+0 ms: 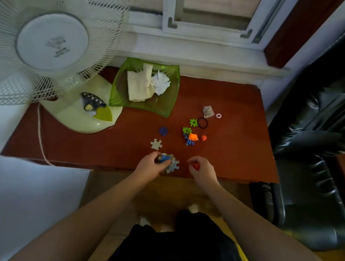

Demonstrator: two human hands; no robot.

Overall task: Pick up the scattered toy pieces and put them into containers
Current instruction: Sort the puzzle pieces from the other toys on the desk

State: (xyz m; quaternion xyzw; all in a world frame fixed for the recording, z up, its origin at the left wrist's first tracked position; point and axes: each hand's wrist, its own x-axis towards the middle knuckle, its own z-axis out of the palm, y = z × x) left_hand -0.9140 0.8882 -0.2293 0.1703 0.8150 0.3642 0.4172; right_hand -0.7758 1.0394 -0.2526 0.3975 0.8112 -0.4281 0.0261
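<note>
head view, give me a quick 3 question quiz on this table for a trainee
1. True or false: the green dish holds toy pieces.
2. What does the left hand grip?
A. puzzle pieces
B. the black hair tie
C. nothing
3. What colour is the small piece in the right hand?

Key:
1. False, it holds cloth and crumpled paper.
2. A
3. Red

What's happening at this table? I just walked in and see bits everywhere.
A person is gathering toy pieces off the red table. The left hand grips a bunch of puzzle pieces; the right hand pinches a small red piece. One loose puzzle piece and several colourful blocks remain scattered near a green dish.
</note>
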